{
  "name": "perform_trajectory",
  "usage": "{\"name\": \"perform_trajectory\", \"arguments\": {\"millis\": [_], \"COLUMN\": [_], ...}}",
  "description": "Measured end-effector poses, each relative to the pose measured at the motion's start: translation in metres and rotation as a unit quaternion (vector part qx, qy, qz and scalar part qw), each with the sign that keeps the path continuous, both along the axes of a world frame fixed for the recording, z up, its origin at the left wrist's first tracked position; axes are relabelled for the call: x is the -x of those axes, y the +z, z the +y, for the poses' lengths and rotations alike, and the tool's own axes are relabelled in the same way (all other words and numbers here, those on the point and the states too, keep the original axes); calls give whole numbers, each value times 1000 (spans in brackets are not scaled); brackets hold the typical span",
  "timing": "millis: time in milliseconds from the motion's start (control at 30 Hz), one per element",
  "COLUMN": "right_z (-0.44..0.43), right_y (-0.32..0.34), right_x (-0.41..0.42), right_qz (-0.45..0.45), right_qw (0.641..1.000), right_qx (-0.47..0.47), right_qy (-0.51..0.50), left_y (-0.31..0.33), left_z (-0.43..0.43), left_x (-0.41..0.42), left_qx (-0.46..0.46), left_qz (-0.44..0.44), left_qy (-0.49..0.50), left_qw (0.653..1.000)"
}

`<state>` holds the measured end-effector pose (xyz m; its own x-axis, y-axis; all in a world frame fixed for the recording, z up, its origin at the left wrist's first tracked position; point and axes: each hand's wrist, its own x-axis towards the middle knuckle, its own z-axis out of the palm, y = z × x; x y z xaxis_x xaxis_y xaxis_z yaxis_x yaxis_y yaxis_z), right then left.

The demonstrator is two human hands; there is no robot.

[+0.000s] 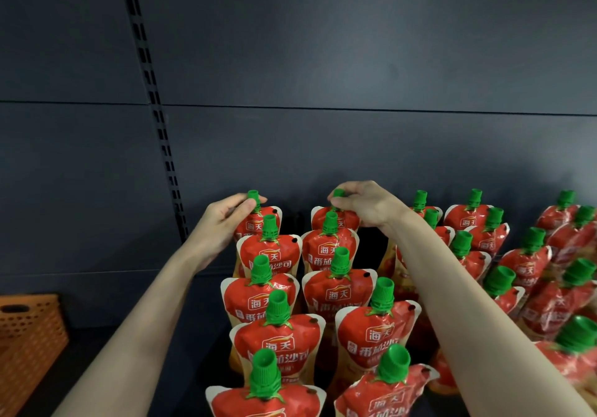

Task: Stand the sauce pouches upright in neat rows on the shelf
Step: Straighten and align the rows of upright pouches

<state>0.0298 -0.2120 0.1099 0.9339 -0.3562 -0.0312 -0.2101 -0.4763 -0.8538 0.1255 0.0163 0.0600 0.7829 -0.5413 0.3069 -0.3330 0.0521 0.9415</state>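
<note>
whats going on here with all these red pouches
A person is lining up red sauce pouches with green screw caps on a dark shelf. The left hand pinches the cap of the leftmost row's rear pouch; the right hand grips the next row's rear pouch. An orange perforated basket sits left.

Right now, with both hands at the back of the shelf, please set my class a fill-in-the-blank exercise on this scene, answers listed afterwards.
1. The left hand grips the leftmost row's rear sauce pouch by its green ____.
2. The right hand grips the back pouch of the ____ row from the left.
3. The pouches are mainly ____ below their caps.
4. The perforated basket at the left edge is ____.
Missing words: cap; second; red; orange.
</note>
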Motion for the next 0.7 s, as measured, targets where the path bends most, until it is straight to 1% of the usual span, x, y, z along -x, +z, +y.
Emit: {"name": "perform_trajectory", "arguments": {"millis": [133,200,267,333,367,400,467,567,633,700], "right_z": [2,4,9,14,16,19,24,30,33,34], "right_y": [1,4,11,19,23,25,25,19,14,10], "right_x": [2,5,12,24,31,38,49,54,53,54], "right_qz": [0,-13,-64,-139,-170,-187,-176,-105,-72,-63], "right_qw": [1000,1000,997,987,982,979,984,994,996,994], "right_qx": [1,-3,8,34,40,36,1,-23,-41,-74], "right_qy": [-7,-20,-48,-70,-72,-66,-34,20,38,39], "left_y": [0,0,3,12,16,21,27,29,27,22], "left_z": [1,2,5,9,12,15,18,15,11,9], "left_x": [2,2,4,12,17,23,34,40,39,39], "left_qx": [-7,-13,11,50,66,78,74,-1,-38,-60], "left_qz": [1,-3,-37,-100,-128,-145,-137,-100,-73,-46], "left_qy": [-2,17,72,152,176,175,110,-5,-46,-82], "left_qw": [1000,1000,997,982,974,971,982,995,996,994]}}
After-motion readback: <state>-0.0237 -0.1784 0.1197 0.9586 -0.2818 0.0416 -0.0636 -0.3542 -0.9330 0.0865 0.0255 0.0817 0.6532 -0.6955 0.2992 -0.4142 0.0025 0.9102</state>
